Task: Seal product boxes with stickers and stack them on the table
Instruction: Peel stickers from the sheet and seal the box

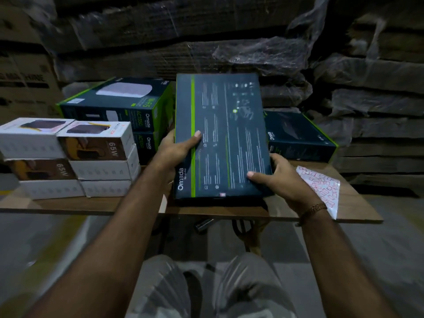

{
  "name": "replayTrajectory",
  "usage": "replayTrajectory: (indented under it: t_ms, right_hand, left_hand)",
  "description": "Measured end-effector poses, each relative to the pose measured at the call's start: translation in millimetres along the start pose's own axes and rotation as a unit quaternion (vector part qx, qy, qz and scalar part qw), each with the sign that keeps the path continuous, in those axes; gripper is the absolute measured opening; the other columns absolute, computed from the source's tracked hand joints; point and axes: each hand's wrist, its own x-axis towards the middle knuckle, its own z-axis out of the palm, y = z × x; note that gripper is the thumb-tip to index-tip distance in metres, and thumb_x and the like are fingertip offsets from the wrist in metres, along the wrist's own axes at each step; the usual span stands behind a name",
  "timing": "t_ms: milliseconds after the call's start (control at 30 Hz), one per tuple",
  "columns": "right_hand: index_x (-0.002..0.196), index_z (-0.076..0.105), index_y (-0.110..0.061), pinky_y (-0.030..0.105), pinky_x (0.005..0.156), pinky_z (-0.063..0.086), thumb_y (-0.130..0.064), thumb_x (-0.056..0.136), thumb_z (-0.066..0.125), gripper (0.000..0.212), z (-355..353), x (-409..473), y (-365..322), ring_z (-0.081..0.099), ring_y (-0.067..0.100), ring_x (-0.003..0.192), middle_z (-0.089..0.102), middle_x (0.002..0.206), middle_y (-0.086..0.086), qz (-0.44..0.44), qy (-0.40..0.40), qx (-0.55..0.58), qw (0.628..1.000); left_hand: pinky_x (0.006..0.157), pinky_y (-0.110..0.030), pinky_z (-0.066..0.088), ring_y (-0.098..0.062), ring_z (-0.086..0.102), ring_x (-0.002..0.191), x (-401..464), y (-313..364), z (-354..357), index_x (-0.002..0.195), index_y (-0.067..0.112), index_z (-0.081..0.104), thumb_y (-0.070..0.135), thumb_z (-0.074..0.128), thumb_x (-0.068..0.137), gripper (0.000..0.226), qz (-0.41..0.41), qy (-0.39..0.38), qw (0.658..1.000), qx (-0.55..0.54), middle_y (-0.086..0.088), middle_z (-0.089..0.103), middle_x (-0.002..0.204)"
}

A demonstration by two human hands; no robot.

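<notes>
A flat dark Omada box (226,138) with a green stripe is held tilted above the wooden table (68,204), its printed back facing me. My left hand (176,149) grips its left edge, thumb on the green stripe. My right hand (283,177) grips the lower right corner, thumb on the face. A small red-and-white sticker (222,194) sits at the box's near edge. A sheet of red stickers (321,187) lies on the table to the right, partly under my right wrist.
Two stacked Omada boxes (121,106) stand at the back left, another Omada box (298,138) at the back right. White 65W boxes (68,157) are stacked on the left. Wrapped cardboard piles (378,99) rise behind the table. My knees are below.
</notes>
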Motion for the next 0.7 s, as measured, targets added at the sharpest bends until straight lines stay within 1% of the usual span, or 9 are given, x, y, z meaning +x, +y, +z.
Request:
replayTrajectory:
  t_ms: [100,167,233,300,367,467,500,600,700]
  right_hand:
    - [0.156,0.032,-0.029,0.023,0.107,0.048,-0.047,0.09,0.079,0.084,8,2,-20,0.054,-0.01,0.128,0.049,0.154,-0.02,-0.073,0.047,-0.028,0.996]
    - [0.166,0.014,-0.033,0.033,0.12,0.037,-0.056,0.094,0.072,0.096,11,9,-28,0.043,0.001,0.143,0.038,0.164,-0.016,-0.108,0.102,-0.06,0.987]
    - [0.161,0.019,-0.029,0.044,0.119,0.044,-0.058,0.092,0.072,0.092,10,12,-34,0.053,0.012,0.136,0.051,0.155,-0.006,-0.119,0.135,-0.053,0.982]
    - [0.15,0.025,-0.029,0.047,0.11,0.053,-0.064,0.084,0.073,0.089,8,12,-42,0.062,0.016,0.125,0.059,0.142,-0.003,-0.127,0.154,-0.041,0.979]
    - [0.149,0.023,-0.026,0.041,0.107,0.052,-0.067,0.079,0.071,0.094,7,10,-49,0.06,0.018,0.126,0.056,0.142,-0.002,-0.157,0.169,-0.05,0.972]
    - [0.153,0.022,-0.019,0.028,0.102,0.046,-0.062,0.083,0.07,0.096,8,10,-58,0.057,0.014,0.127,0.055,0.142,-0.003,-0.191,0.191,-0.043,0.962]
    - [0.152,0.024,-0.017,0.023,0.099,0.046,-0.061,0.084,0.069,0.093,8,10,-61,0.058,0.012,0.126,0.056,0.139,-0.004,-0.197,0.198,-0.038,0.959]
    - [0.151,0.03,-0.014,0.002,0.091,0.042,-0.051,0.088,0.074,0.086,5,12,-65,0.057,0.003,0.123,0.057,0.134,-0.009,-0.228,0.224,-0.032,0.947]
    - [0.16,0.024,-0.016,0.006,0.104,0.041,-0.04,0.089,0.082,0.094,2,8,-69,0.052,0.005,0.137,0.053,0.151,-0.004,-0.263,0.237,-0.045,0.934]
  left_hand:
    - [0.097,-0.038,0.06,-0.018,0.073,0.118,-4,9,6,0.155,0.027,0.049,0.019,0.081,0.095,0.069,0.074,-0.035,0.997,0.002,0.001,0.071,0.137]
    - [0.102,-0.041,0.059,-0.02,0.069,0.124,-7,14,11,0.16,0.027,0.042,0.012,0.081,0.094,0.079,0.096,-0.025,0.995,0.014,0.0,0.067,0.141]
    - [0.105,-0.046,0.058,-0.021,0.066,0.126,-10,22,15,0.157,0.023,0.039,0.009,0.086,0.089,0.084,0.12,0.005,0.992,0.029,-0.002,0.064,0.143]
    - [0.107,-0.05,0.057,-0.02,0.065,0.127,-10,28,16,0.146,0.022,0.039,0.012,0.093,0.08,0.085,0.148,0.02,0.988,0.041,-0.003,0.061,0.143]
    - [0.109,-0.049,0.055,-0.017,0.062,0.13,-12,36,15,0.144,0.023,0.038,0.013,0.098,0.074,0.093,0.172,0.019,0.983,0.062,0.001,0.059,0.143]
    - [0.109,-0.046,0.056,-0.014,0.061,0.133,-20,45,14,0.158,0.021,0.036,0.025,0.103,0.067,0.112,0.223,0.003,0.971,0.088,0.003,0.06,0.146]
    - [0.109,-0.047,0.056,-0.014,0.061,0.133,-22,47,14,0.158,0.021,0.037,0.03,0.103,0.066,0.113,0.234,-0.002,0.969,0.084,0.002,0.061,0.146]
    - [0.107,-0.048,0.058,-0.012,0.065,0.13,-29,58,16,0.153,0.023,0.043,0.029,0.101,0.067,0.104,0.255,-0.017,0.966,0.044,0.002,0.066,0.142]
    - [0.106,-0.053,0.057,-0.015,0.065,0.131,-34,70,16,0.15,0.025,0.043,0.029,0.1,0.064,0.103,0.274,-0.029,0.961,0.02,0.001,0.066,0.141]
